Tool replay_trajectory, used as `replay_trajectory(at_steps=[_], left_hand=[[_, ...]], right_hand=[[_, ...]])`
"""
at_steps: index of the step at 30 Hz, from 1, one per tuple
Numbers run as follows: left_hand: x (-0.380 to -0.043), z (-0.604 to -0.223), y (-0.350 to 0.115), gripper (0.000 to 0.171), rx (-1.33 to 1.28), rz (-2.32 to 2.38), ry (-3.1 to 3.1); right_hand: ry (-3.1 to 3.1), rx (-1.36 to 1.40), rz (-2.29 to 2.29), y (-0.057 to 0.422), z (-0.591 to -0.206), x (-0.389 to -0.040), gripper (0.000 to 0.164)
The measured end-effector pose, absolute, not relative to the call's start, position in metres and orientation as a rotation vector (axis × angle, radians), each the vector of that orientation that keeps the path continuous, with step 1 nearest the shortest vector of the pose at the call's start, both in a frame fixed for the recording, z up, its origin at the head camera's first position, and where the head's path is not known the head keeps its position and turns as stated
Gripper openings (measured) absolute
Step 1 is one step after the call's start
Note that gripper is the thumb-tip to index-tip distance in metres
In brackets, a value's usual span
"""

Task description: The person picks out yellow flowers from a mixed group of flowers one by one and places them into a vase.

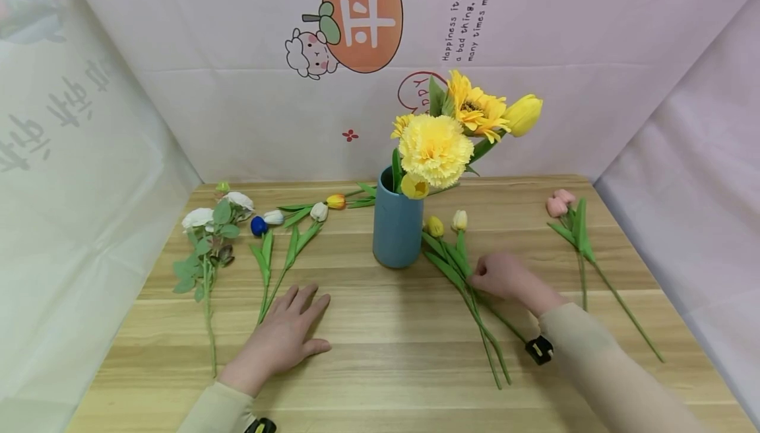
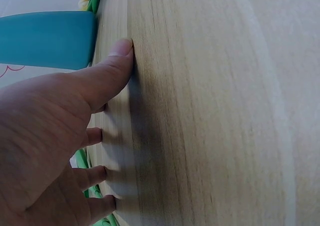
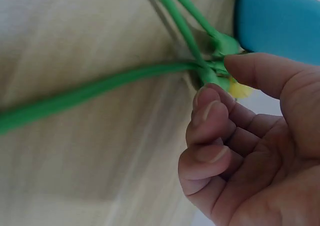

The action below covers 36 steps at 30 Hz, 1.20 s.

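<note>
My right hand (image 1: pixel 507 276) pinches at a tulip stem (image 3: pixel 100 90), thumb and forefinger either side of it, the other fingers curled. It is among several tulips lying right of the vase, with a yellow head (image 1: pixel 435 226) and a cream head (image 1: pixel 460 220) showing. My left hand (image 1: pixel 282 333) lies spread on the table, its fingertips (image 2: pixel 102 206) touching the wood. Just beyond it are the stems of a blue tulip (image 1: pixel 258 226) and a white tulip (image 1: pixel 318 212). Between the hands, farther back, stands a blue vase (image 1: pixel 398 232) holding yellow flowers (image 1: pixel 436 149).
White roses (image 1: pixel 198 218) with leafy stems lie at the table's left. Pink tulips (image 1: pixel 557 206) lie on the right side. An orange-yellow tulip (image 1: pixel 336 202) and another white tulip (image 1: pixel 274 217) lie toward the back. A printed cloth (image 1: pixel 237 123) hangs behind the wooden table (image 1: pixel 368 367).
</note>
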State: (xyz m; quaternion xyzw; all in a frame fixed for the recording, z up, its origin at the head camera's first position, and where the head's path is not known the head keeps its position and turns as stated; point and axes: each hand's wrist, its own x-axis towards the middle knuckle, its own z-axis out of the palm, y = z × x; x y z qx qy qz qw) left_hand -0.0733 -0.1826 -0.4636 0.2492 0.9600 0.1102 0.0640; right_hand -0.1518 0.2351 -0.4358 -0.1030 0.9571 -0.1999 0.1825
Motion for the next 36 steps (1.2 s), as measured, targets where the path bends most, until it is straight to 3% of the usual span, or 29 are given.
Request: replay_trajectory(at_steps=[7,17,36], left_hand=[[-0.074,-0.464,-0.183,0.077,0.757,0.337,2.901],[-0.075,-0.465,-0.183,0.077,0.774,0.342,2.911],[-0.074,-0.462,-0.182,0.077,0.761,0.333,2.898]], right_hand=[[2.657,-0.226,-0.593,0.230,-0.445,-0.146,0.032],[2.612,-0.128,-0.765,0.233,-0.448,-0.144,0.022],[2.399,0.034,-1.424,0.268,-0.404,-0.153,0.030]])
